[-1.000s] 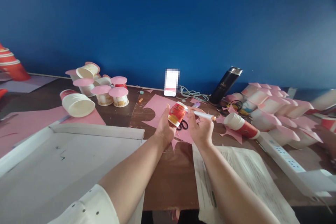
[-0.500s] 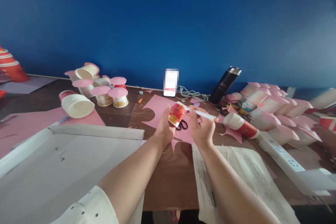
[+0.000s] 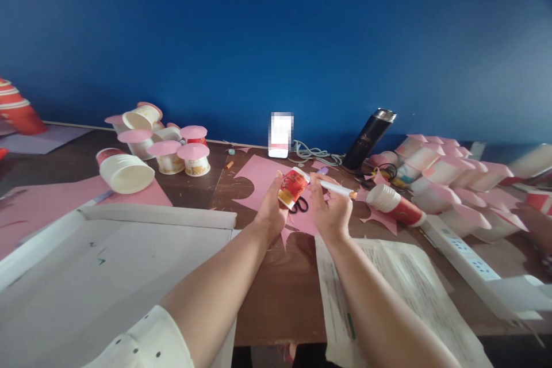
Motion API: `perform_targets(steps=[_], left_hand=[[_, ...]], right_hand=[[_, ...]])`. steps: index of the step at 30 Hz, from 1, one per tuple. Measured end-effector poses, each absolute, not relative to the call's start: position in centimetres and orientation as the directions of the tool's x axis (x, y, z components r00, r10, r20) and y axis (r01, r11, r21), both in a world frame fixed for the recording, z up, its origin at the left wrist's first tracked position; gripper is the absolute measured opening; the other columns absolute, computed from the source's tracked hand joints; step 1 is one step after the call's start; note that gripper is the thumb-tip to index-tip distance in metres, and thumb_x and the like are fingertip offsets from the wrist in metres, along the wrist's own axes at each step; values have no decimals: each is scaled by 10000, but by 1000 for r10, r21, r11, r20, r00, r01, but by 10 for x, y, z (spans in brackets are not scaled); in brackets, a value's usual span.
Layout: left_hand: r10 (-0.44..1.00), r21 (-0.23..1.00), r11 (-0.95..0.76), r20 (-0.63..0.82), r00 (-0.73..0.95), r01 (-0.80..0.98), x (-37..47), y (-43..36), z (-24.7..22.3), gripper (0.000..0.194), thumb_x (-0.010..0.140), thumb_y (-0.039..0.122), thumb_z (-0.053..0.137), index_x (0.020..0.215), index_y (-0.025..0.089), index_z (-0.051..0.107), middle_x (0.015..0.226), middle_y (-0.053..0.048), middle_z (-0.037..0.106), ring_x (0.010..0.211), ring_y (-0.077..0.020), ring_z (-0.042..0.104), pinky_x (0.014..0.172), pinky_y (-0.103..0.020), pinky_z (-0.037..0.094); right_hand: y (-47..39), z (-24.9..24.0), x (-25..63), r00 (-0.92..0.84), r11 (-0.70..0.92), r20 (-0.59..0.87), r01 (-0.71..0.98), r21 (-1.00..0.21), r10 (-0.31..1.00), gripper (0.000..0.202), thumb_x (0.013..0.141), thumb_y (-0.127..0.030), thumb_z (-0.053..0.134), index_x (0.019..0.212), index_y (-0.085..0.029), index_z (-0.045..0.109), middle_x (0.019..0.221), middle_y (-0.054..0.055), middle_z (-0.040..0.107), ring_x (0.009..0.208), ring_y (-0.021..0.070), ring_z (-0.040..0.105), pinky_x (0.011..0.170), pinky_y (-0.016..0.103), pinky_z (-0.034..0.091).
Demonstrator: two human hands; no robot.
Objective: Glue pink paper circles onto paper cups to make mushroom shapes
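Red paper cup (image 3: 293,187), small one, held up tilted over the middle of the table (image 3: 280,299). Left hand (image 3: 272,213) has it, wrapped around the left side with the thumb up along the wall. Right hand (image 3: 333,207) is closed on a white tube (image 3: 340,188) with an orange end, and its fingers sit right by the cup's right edge; can't tell if they actually touch it.

Handling-wise I'd guess the cup is super light, thin-walled, a bit slick on the printed side and easy to dent. Best hold is probably a soft grip around the wall or near the stiffer rim, no squeezing mid-side. Can't see inside it from here.

Just under the hands: cut pink paper (image 3: 252,177) and black-handled scissors (image 3: 298,205). Left stack (image 3: 128,172) and right stack (image 3: 397,207) both lie on their sides, cups nested one inside the next. There's a bunch of pink-topped cups (image 3: 197,167) at back left, and a bigger heap (image 3: 446,172) of them on the right. The white tray (image 3: 150,276) at front left shows just a few dark squiggles on its floor. Thermos (image 3: 366,142) leans at the back, contents hidden.
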State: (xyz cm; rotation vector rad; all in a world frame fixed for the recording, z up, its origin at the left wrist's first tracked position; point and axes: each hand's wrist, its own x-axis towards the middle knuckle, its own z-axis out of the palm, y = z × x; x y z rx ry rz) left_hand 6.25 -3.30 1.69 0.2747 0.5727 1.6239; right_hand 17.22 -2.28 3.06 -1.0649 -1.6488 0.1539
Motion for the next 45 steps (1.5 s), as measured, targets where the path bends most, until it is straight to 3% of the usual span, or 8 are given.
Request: perform_targets(steps=[45], left_hand=[[982,478,-51,-138,-132,-877,62,-33,17,288,819,427,606,910,163,679,975,-75,713,1094,-259,597,946,-344,428]], right_hand=[[-26,31,168,-10,557,680,582,-593,733,294,877,-414,496,881,-209,707,836,45,730,718,187,670,683,293,504]])
